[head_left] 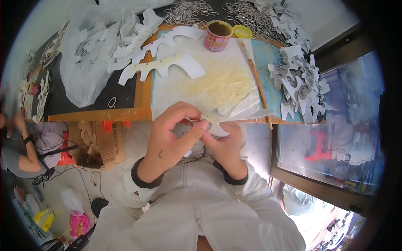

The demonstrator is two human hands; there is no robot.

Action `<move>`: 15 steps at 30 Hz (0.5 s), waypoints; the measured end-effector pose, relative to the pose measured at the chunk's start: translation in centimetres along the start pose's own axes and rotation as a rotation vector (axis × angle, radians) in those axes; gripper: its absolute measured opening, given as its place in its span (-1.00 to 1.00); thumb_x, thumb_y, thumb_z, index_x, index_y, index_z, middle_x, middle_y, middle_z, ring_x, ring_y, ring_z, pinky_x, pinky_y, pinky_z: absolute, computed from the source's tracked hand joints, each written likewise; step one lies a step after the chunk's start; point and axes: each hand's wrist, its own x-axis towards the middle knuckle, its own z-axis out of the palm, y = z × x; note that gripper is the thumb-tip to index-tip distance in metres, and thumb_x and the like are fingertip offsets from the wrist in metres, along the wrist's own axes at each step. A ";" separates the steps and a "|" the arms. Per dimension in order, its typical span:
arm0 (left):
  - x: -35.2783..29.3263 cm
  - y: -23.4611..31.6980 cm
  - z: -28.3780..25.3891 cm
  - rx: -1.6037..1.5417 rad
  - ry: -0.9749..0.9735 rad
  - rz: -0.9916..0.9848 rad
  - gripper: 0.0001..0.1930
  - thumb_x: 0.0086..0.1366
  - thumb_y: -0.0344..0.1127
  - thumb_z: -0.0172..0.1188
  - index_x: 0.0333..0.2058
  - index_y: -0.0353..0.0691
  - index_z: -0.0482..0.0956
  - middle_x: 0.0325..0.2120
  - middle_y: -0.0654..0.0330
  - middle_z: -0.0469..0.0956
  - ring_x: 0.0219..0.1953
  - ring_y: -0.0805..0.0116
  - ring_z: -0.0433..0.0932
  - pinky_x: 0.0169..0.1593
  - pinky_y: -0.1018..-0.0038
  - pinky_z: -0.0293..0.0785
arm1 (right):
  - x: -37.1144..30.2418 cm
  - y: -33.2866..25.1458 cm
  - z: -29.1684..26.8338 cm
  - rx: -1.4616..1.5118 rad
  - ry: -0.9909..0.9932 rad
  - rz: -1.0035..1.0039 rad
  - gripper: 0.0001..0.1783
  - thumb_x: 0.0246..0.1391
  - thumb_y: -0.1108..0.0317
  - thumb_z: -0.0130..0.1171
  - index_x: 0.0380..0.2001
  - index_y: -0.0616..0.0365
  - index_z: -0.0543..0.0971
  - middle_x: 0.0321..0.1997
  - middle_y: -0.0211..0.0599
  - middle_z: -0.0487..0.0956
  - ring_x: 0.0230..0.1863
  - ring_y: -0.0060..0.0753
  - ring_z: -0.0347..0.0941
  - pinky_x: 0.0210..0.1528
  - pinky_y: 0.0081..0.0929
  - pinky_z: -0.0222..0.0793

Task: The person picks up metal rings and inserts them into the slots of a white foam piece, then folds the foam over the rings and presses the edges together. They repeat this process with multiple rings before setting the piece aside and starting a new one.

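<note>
In front of my body, just off the table's near edge, a white scalloped cut-out piece is held between both hands. My left hand is closed, its thumb and fingers pinching the piece's left part. My right hand is closed on it from the right, thumb near the left thumb. One thin end of the piece sticks out to the right. Something grey like a ring edge shows at the left fingertips, mostly hidden. Two similar white scalloped strips lie beyond my hands, with yellowish smears on them.
A pink tub of brown paste stands at the back beside a yellow lid. A long brush lies to the right. Metal rings are heaped behind. Ringed white pieces pile up at right; a plastic bag holds more at left.
</note>
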 end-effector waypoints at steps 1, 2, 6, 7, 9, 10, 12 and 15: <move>0.1 -0.1 0.2 0.000 -0.006 0.009 -0.84 0.17 -0.37 0.30 -0.31 -0.29 0.56 -0.37 0.26 0.52 -0.29 0.45 0.51 -0.22 0.52 0.41 | -0.1 0.0 -0.3 -0.003 0.009 -0.006 -0.74 -0.17 0.36 0.45 -0.38 0.23 0.65 -0.46 -0.15 0.60 -0.50 -0.41 0.47 -0.42 -0.58 0.33; 0.1 0.0 0.6 -0.101 0.010 -0.084 -0.85 0.17 -0.39 0.30 -0.33 -0.30 0.55 -0.40 0.26 0.52 -0.33 0.48 0.51 -0.26 0.55 0.40 | -0.1 0.1 -0.5 -0.059 -0.021 0.000 -0.74 -0.17 0.35 0.45 -0.40 0.24 0.65 -0.48 -0.14 0.58 -0.51 -0.38 0.46 -0.44 -0.55 0.32; 0.6 -0.2 1.0 -0.219 -0.001 -0.167 -0.85 0.20 -0.38 0.30 -0.36 -0.32 0.54 -0.42 0.30 0.52 -0.41 0.57 0.49 -0.34 0.62 0.37 | 0.7 0.9 -1.3 0.002 -0.041 0.000 -0.72 -0.18 0.28 0.47 -0.46 0.24 0.65 -0.58 -0.18 0.51 -0.56 -0.30 0.44 -0.51 -0.47 0.29; 0.8 -0.2 0.8 -0.219 -0.011 -0.165 -0.85 0.20 -0.38 0.30 -0.36 -0.32 0.54 -0.42 0.30 0.52 -0.41 0.57 0.49 -0.34 0.62 0.37 | 1.0 0.5 -1.9 0.000 -0.031 0.001 -0.72 -0.18 0.28 0.47 -0.46 0.24 0.65 -0.58 -0.18 0.51 -0.56 -0.30 0.44 -0.51 -0.47 0.29; 1.1 -0.5 0.2 -0.392 -0.057 -0.279 -0.82 0.26 -0.29 0.28 -0.30 -0.29 0.55 -0.38 0.33 0.54 -0.37 0.62 0.49 -0.32 0.62 0.38 | 1.6 -1.1 -3.4 -0.317 -0.135 -0.131 -0.75 -0.17 0.28 0.47 -0.47 0.21 0.66 -0.60 -0.21 0.46 -0.57 -0.28 0.42 -0.54 -0.43 0.27; 1.3 -0.7 0.2 -0.392 -0.064 -0.276 -0.82 0.26 -0.29 0.28 -0.30 -0.29 0.55 -0.38 0.33 0.54 -0.37 0.62 0.49 -0.32 0.62 0.38 | 1.8 -1.4 -4.1 -0.320 -0.128 -0.131 -0.75 -0.17 0.28 0.47 -0.47 0.21 0.66 -0.60 -0.21 0.46 -0.57 -0.28 0.42 -0.54 -0.43 0.27; 1.6 -1.0 0.4 -0.696 -0.010 -0.354 -0.75 0.32 -0.16 0.23 -0.20 -0.22 0.54 -0.34 0.37 0.56 -0.30 0.66 0.48 -0.26 0.63 0.38 | 2.3 -2.0 -5.0 -0.179 -0.302 -0.208 -0.76 -0.13 0.24 0.44 -0.47 0.18 0.67 -0.56 -0.24 0.49 -0.55 -0.27 0.44 -0.53 -0.41 0.29; 1.5 -1.5 1.1 -0.929 -0.123 -0.380 -0.69 0.36 -0.05 0.16 -0.14 -0.17 0.53 -0.32 0.39 0.56 -0.29 0.70 0.44 -0.28 0.66 0.31 | 2.6 -2.0 -4.3 -0.124 -0.232 -0.203 -0.76 -0.20 0.23 0.49 -0.45 0.09 0.70 -0.59 -0.24 0.52 -0.50 -0.22 0.44 -0.45 -0.44 0.28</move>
